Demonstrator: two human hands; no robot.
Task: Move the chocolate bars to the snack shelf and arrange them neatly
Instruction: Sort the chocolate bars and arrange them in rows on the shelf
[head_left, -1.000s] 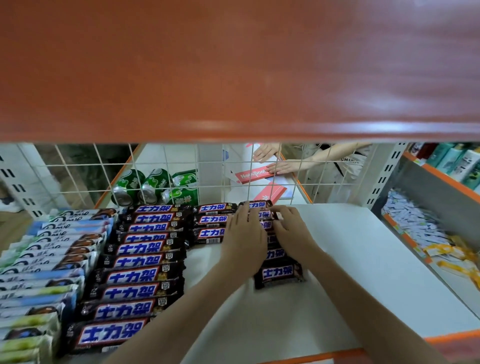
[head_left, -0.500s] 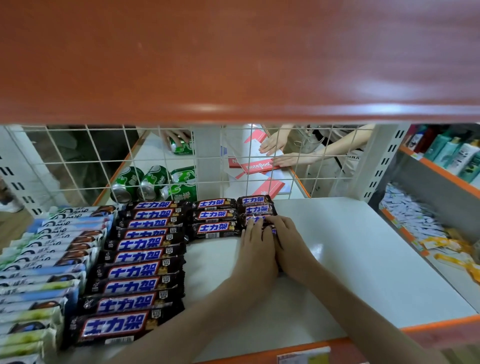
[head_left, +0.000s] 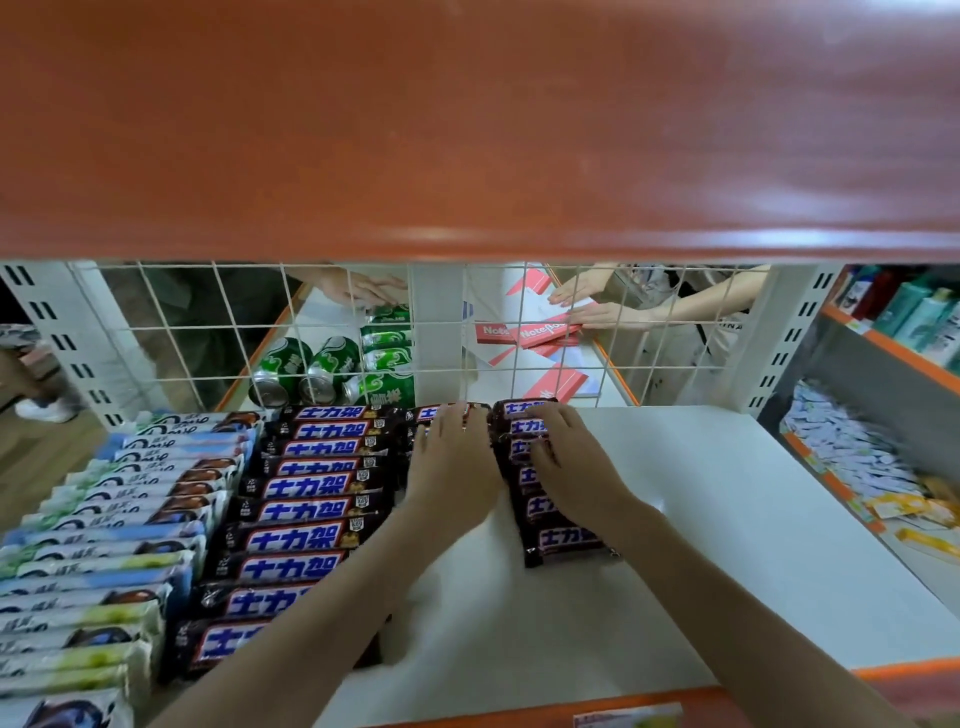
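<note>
- The broad orange-red underside of the upper shelf board (head_left: 467, 130) fills the top of the view.
- Below it lies the flat white snack shelf (head_left: 701, 545) with an orange front lip; its right part is bare.
- A white wire-grid back panel (head_left: 171, 332) closes the rear of the shelf; through it show green drink cans (head_left: 332, 364) lying on their sides, red and white notepads (head_left: 545, 332), and other people's hands on the far side.
- At the left edge, a column of pale blue, white and green wrapped snack bars (head_left: 104, 561) runs from front to back.
- Just beside it, a long column of dark brown chocolate bars with blue and white lettering (head_left: 296, 540) lies crosswise, each bar touching the next.
- A third, shorter column of the same bars (head_left: 556, 509) sits to the right of centre, reaching from the back panel part of the way forward.
- The left hand (head_left: 452, 462) lies palm down, fingers straight and close together, over a few bars at the back between the two columns, fingertips near the wire grid.
- The right hand (head_left: 566, 462) rests palm down on the shorter column, fingers straight and slightly spread, pressing on the wrappers; the two hands are just beside each other.
- On the far right, a lower side shelf holds a heap of small white and blue sachets (head_left: 841, 441) and yellow packets (head_left: 904, 509); teal bottles (head_left: 919, 312) stand above.
</note>
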